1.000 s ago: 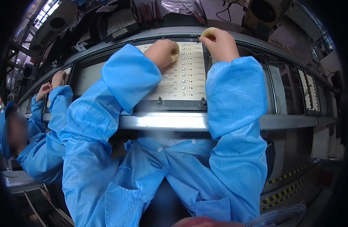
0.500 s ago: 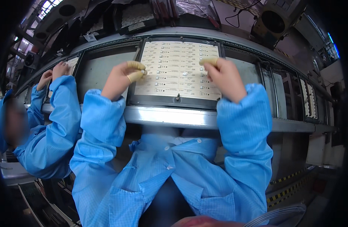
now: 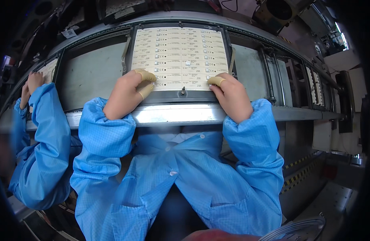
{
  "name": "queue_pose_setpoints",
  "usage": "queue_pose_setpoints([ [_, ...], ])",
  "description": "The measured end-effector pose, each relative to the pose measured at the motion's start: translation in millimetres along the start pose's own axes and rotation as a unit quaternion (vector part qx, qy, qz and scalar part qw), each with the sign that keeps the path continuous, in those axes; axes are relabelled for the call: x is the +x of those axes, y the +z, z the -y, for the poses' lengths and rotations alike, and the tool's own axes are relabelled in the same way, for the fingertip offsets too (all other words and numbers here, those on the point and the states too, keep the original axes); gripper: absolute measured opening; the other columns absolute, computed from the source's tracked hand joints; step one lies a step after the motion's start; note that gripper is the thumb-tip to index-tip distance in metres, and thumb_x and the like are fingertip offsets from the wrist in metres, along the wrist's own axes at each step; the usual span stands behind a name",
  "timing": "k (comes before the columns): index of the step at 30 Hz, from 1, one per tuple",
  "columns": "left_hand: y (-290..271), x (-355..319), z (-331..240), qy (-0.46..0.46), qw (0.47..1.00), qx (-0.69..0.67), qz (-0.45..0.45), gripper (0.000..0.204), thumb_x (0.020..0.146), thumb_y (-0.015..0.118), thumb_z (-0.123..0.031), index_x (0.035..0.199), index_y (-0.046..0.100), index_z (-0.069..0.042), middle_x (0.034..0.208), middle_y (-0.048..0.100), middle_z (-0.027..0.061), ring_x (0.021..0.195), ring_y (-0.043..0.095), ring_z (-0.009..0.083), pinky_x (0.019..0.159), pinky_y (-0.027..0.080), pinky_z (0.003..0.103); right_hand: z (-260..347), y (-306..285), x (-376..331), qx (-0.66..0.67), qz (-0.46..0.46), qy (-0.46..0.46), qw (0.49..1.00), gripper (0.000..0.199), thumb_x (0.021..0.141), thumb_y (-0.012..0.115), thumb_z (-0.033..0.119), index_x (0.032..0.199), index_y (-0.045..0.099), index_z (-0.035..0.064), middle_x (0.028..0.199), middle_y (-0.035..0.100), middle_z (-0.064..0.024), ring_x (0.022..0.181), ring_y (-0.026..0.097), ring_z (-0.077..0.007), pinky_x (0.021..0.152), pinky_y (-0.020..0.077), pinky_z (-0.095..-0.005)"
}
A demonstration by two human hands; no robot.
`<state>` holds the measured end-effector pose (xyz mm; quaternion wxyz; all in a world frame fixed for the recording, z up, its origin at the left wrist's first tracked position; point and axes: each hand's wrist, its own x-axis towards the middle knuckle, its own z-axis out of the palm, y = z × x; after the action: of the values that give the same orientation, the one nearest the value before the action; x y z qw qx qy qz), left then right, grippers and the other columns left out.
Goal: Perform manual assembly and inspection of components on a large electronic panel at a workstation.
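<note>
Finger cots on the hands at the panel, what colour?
Pale yellow-tan finger cots, on both hands; head view shows them.

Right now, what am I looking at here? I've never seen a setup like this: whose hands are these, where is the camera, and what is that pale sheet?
There is no machine arm here: a person in a blue coat works with bare hands, wearing yellowish finger covers. The camera sits on that person's head and looks down, so the sleeves come in from below and straight edges look bent. Before them runs a long metal conveyor rail. On it lies a dark carrier frame holding a pale panel of many small identical circuit boards in rows. The left hand and the right hand rest on the panel's near edge, fingers pressing on it; neither lifts anything. At far left, a co-worker's hand reaches to another panel.
</note>
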<state>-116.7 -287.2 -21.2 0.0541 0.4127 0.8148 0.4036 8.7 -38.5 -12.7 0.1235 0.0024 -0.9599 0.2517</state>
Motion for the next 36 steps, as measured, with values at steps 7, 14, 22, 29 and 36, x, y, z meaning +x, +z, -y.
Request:
queue_pose_setpoints([
  [7,0.5,-1.7,-0.1,0.013,0.999,0.038,-0.033,0.017,0.074,0.062,-0.003,0.091,0.062,-0.002,0.089,0.062,0.0141,0.084,0.058,0.0308,0.076,0.047,0.035,1.4,7.1,1.2,-0.046,-0.013,-0.028,0.998,0.01,0.078,0.059,0.003,0.087,0.063,0.0006,0.084,0.059,-0.0117,0.08,0.058,-0.0291,0.072,0.0478,-0.0345],
  [14,0.2,0.9,0.2,0.041,0.997,0.063,-0.022,0.014,0.074,0.061,-0.003,0.088,0.062,-0.002,0.087,0.061,0.013,0.085,0.057,0.0296,0.077,0.047,0.035,0.8,0.4,6.6,-0.087,0.037,-0.077,0.993,0.015,0.076,0.058,0.004,0.089,0.062,-0.0005,0.086,0.058,-0.0124,0.082,0.058,-0.0289,0.074,0.0479,-0.0352],
  [22,3.0,2.6,0.8,0.088,0.988,0.126,0.001,0.013,0.074,0.061,-0.005,0.087,0.062,-0.002,0.085,0.059,0.0123,0.082,0.056,0.0292,0.076,0.047,0.035,5.2,-2.6,-4.3,-0.029,-0.059,-0.03,0.997,0.021,0.08,0.061,0.004,0.1,0.06,-0.0011,0.095,0.057,-0.0128,0.079,0.06,-0.0266,0.068,0.0496,-0.0303],
  [29,1.0,3.3,1.0,0.131,0.97,0.202,0.032,0.013,0.074,0.055,-0.005,0.084,0.061,0.0,0.082,0.057,0.0136,0.081,0.056,0.0299,0.074,0.048,0.036,11.0,-9.9,-1.4,-0.029,-0.093,-0.038,0.995,0.019,0.081,0.06,0.002,0.099,0.06,-0.0011,0.095,0.057,-0.012,0.074,0.06,-0.022,0.062,0.0485,-0.0281],
  [36,0.5,5.1,-9.1,0.135,0.965,0.218,0.054,0.013,0.074,0.054,-0.006,0.083,0.06,0.0,0.083,0.057,0.0135,0.082,0.056,0.0292,0.074,0.048,0.035,8.9,-21.7,-1.7,-0.018,-0.117,-0.039,0.992,0.017,0.081,0.059,0.001,0.098,0.06,-0.0006,0.092,0.058,-0.0111,0.069,0.057,-0.0197,0.06,0.0459,-0.0264],
])
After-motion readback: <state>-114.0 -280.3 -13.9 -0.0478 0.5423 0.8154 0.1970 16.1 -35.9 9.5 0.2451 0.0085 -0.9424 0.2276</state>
